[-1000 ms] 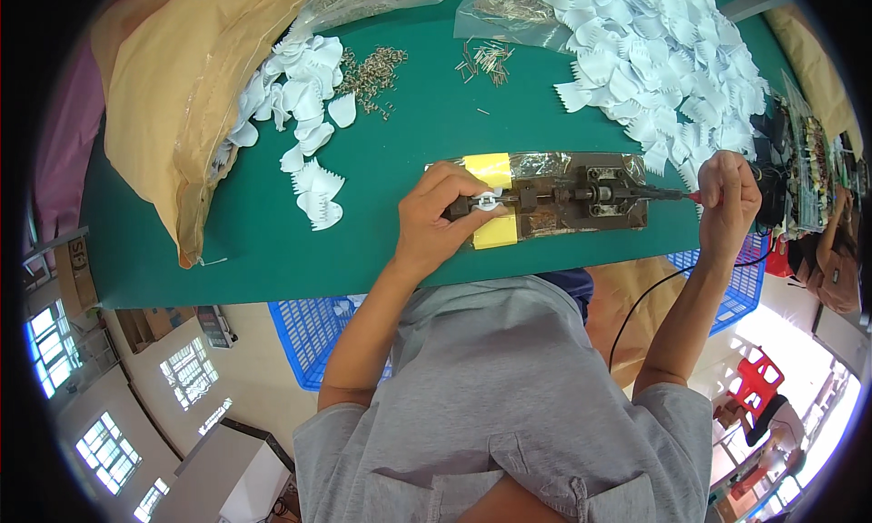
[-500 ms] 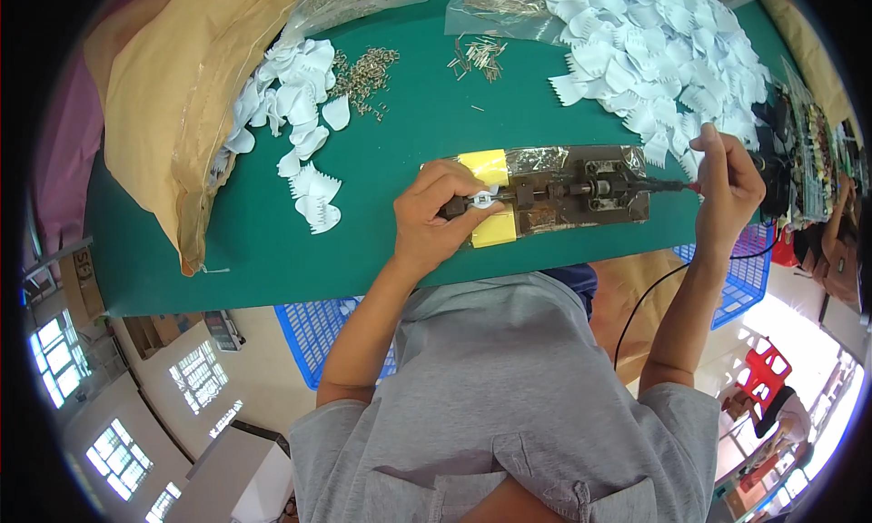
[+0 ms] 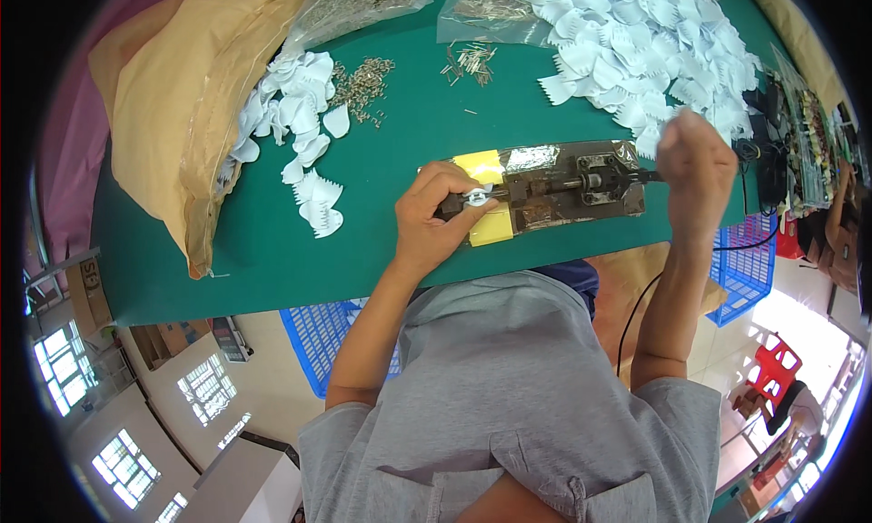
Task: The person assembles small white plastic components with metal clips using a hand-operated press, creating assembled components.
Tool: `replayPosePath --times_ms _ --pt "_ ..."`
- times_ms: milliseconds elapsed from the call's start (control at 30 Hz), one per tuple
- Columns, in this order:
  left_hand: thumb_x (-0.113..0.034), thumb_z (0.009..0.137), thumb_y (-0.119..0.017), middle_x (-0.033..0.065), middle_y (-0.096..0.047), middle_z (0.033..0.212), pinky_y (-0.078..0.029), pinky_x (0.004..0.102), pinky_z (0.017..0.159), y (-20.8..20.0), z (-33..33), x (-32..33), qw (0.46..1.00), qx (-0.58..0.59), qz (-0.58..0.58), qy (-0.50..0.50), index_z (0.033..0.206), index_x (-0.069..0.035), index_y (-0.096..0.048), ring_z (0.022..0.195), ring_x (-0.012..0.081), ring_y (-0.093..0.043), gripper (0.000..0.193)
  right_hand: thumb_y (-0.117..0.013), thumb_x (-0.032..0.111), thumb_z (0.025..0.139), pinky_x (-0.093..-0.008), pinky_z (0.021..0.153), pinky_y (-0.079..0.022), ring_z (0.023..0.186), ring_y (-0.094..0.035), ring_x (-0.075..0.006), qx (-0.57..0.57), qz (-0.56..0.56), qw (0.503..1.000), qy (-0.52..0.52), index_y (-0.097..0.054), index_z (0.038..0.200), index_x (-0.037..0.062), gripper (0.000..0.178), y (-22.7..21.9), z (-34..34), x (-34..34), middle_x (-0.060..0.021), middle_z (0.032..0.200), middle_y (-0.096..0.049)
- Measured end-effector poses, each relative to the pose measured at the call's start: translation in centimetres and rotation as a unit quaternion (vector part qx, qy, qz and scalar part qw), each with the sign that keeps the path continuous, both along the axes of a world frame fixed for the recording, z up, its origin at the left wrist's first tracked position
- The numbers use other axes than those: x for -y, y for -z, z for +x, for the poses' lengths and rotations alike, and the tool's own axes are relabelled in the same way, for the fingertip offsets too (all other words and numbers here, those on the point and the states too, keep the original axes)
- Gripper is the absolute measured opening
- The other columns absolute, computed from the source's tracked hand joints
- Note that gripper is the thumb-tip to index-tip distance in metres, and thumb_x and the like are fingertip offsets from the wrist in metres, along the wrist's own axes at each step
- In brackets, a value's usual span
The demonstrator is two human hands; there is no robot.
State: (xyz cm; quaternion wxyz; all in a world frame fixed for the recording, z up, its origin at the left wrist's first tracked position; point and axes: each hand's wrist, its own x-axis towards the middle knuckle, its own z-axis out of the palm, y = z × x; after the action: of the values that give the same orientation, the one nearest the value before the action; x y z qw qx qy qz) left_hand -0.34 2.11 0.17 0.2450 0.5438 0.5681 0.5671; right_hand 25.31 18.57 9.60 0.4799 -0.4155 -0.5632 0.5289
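Observation:
My left hand pinches a small white plastic piece at the left end of a dark metal push clamp. The clamp is fixed on a base wrapped in clear and yellow tape. At the clamp's right end my right hand, somewhat blurred, is closed around the lever handle, whose end it hides. Loose white toothed pieces lie left of my left hand. A large heap of similar white pieces spreads beyond my right hand.
Small metal clips and thin metal pins lie on the green table. Behind them are clear bags. A brown paper sack stands at left. Blue baskets sit below the table edge. A black cable hangs at right.
My right hand has moved left toward the clamp, and its fingers have closed around the handle. My left hand keeps its pinch on the white piece.

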Motion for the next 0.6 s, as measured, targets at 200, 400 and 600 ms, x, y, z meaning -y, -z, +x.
replayPosePath --times_ms 200,400,600 --pt "0.007 0.075 -0.088 0.0134 -0.071 0.101 -0.056 0.0362 0.086 -1.5 -1.0 1.3 0.982 0.150 0.116 0.017 0.102 0.002 -0.068 0.096 0.0240 -0.069 0.034 -0.048 0.023 0.114 -0.0251 0.045 -0.023 0.042 -0.020 -0.0041 -0.290 -0.145 0.943 -0.077 -0.059 0.088 0.0051 0.033 1.6 4.4 -3.2 0.0084 0.052 -0.026" --pt "-0.002 0.070 -0.092 0.0113 -0.071 0.102 -0.052 0.0352 0.084 -6.2 -7.5 19.2 0.985 0.080 -0.145 -0.058 0.093 -0.001 -0.070 0.094 0.0235 -0.068 0.032 -0.065 0.027 0.107 -0.0234 0.059 -0.039 0.059 -0.045 -0.0039 0.171 -0.040 0.977 0.121 -0.071 0.095 0.0002 0.030 5.0 6.9 -4.1 0.0039 0.065 -0.052" --pt "0.004 0.076 -0.085 0.0083 -0.070 0.103 -0.052 0.0333 0.087 -8.2 -8.3 20.7 0.902 -0.146 -0.309 -0.262 0.106 -0.001 -0.071 0.093 0.0214 -0.065 0.034 -0.073 0.005 0.097 -0.0251 0.076 -0.052 0.082 -0.067 -0.0097 0.321 0.242 0.914 -0.053 -0.075 0.108 0.0013 0.012 3.2 -1.2 -3.1 -0.0033 0.094 -0.074"
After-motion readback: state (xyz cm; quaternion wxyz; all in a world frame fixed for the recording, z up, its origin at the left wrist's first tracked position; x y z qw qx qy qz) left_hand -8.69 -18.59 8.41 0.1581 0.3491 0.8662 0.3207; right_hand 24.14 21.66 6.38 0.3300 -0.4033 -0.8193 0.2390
